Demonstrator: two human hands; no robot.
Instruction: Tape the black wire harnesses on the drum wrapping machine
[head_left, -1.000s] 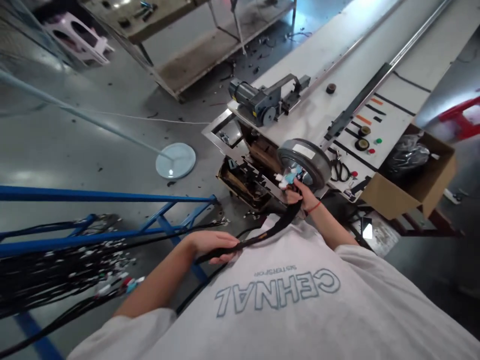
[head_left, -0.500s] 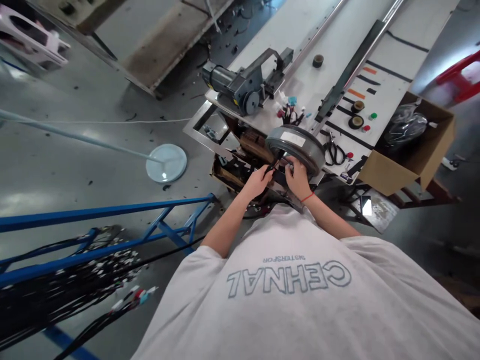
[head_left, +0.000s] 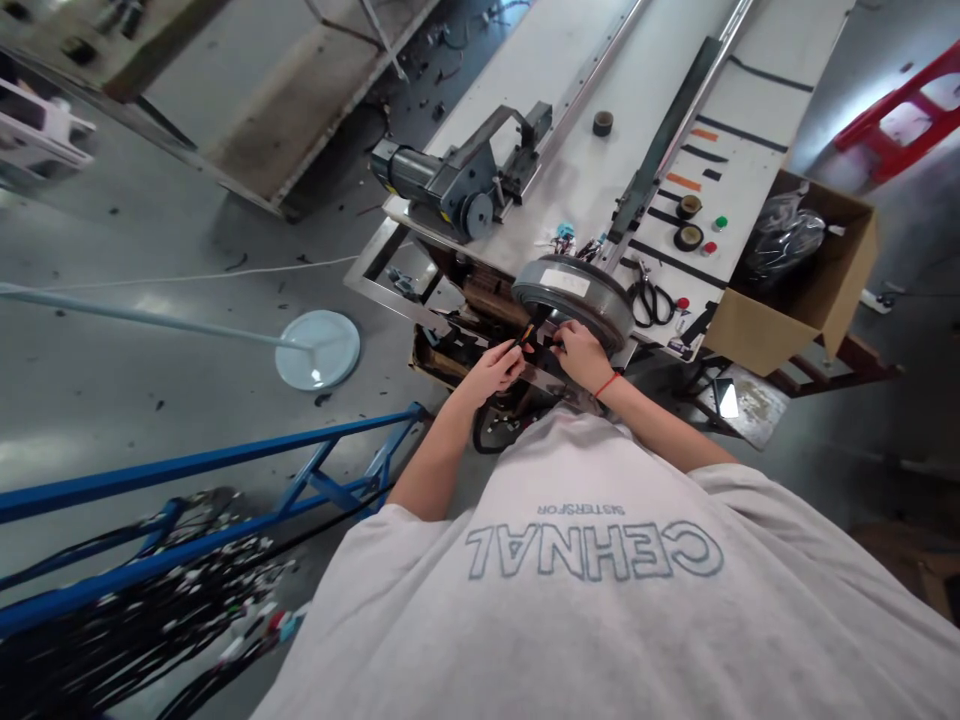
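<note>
Here's my left hand (head_left: 501,368), fingers curled firmly round a black cable (head_left: 539,322), right at the near side of the thick grey wheel (head_left: 577,305) on the end of the table (head_left: 555,165). Across from it, my right hand (head_left: 583,355) is bent in close under the wheel's edge, fingers drawn together; whether they're pinching anything, I can't tell. The cable's dark and slim, an orange mark showing just by my left fingertips, and it slants up to the wheel. Beyond the wheel, small white and blue plugs (head_left: 564,236) poke out over the tabletop. Scissors (head_left: 652,301) lie just beside it.
</note>
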